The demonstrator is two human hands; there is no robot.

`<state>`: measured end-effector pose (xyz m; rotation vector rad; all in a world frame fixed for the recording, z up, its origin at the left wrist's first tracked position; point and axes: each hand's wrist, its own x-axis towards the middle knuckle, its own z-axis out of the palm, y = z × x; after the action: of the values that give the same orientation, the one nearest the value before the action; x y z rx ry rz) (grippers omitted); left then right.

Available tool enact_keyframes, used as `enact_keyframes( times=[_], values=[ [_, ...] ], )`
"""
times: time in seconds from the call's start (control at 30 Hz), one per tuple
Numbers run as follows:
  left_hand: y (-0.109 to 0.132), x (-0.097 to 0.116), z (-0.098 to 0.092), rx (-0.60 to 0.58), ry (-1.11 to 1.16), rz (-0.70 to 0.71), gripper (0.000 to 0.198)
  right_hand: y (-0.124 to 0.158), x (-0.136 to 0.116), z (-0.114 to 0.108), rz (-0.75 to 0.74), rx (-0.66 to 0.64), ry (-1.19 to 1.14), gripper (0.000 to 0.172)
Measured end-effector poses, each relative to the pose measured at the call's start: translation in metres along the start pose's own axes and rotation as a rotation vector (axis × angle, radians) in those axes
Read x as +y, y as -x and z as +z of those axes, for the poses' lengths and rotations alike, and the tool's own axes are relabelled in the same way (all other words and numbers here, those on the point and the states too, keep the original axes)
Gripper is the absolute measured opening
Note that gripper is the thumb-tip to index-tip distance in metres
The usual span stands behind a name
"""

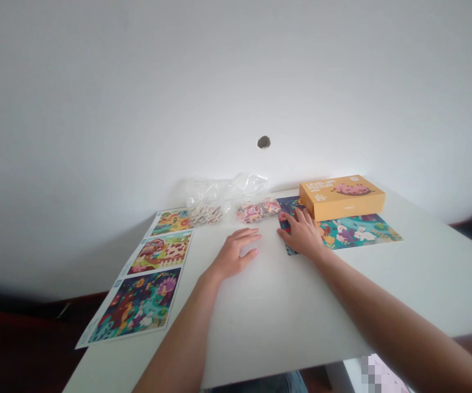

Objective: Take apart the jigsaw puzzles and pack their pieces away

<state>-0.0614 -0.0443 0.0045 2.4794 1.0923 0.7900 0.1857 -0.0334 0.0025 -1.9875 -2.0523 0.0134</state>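
My left hand [236, 252] lies on the white table [285, 305] with its fingers stretched out flat and nothing in it. My right hand [301, 232] rests with spread fingers on the near-left corner of a colourful puzzle picture sheet [362, 230] showing rabbits. An orange puzzle box [341, 196] sits on the far part of that sheet, just beyond my right fingers. Two clear bags of puzzle pieces [256, 210] lie ahead of my left hand.
Three picture sheets lie in a row along the table's left edge: a yellow one [172, 221], a farm one [160, 252] and a dark one [139, 303]. Crumpled clear plastic [219, 190] sits against the white wall, which has a small hole [263, 142].
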Motion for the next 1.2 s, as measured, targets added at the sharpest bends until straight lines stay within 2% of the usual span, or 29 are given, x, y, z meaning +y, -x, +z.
enact_keyframes(
  times=[0.1,0.23,0.33,0.47,0.57,0.67,0.93,1.07,1.2],
  values=[
    [0.0,-0.006,0.002,-0.041,-0.051,-0.055,0.041,-0.002,0.007,0.01,0.046,-0.048,0.036,0.065],
    [0.002,-0.014,0.003,-0.043,-0.078,-0.086,0.04,0.009,0.011,0.005,0.053,-0.081,0.068,0.065],
    [0.001,-0.017,0.005,-0.039,-0.085,-0.09,0.039,0.028,0.015,-0.003,0.063,-0.101,0.098,0.065],
    [-0.001,-0.018,0.009,-0.006,-0.079,-0.098,0.038,0.066,0.012,-0.012,0.029,-0.094,0.096,0.064],
    [-0.002,-0.017,0.009,0.026,-0.049,-0.098,0.037,0.095,-0.002,-0.016,0.025,-0.087,0.071,0.063],
    [-0.003,-0.014,0.009,0.05,-0.014,-0.09,0.037,0.115,-0.027,-0.016,0.019,-0.088,0.034,0.063],
    [0.001,-0.014,0.004,0.049,-0.041,-0.049,0.042,0.136,-0.104,-0.008,-0.072,-0.109,-0.165,0.074],
    [0.004,-0.02,0.004,0.015,-0.089,-0.043,0.045,0.144,-0.111,-0.013,-0.038,-0.134,-0.199,0.083],
    [0.003,-0.025,0.005,-0.033,-0.119,-0.055,0.045,0.163,-0.094,-0.031,0.008,-0.136,-0.139,0.092]
  ],
)
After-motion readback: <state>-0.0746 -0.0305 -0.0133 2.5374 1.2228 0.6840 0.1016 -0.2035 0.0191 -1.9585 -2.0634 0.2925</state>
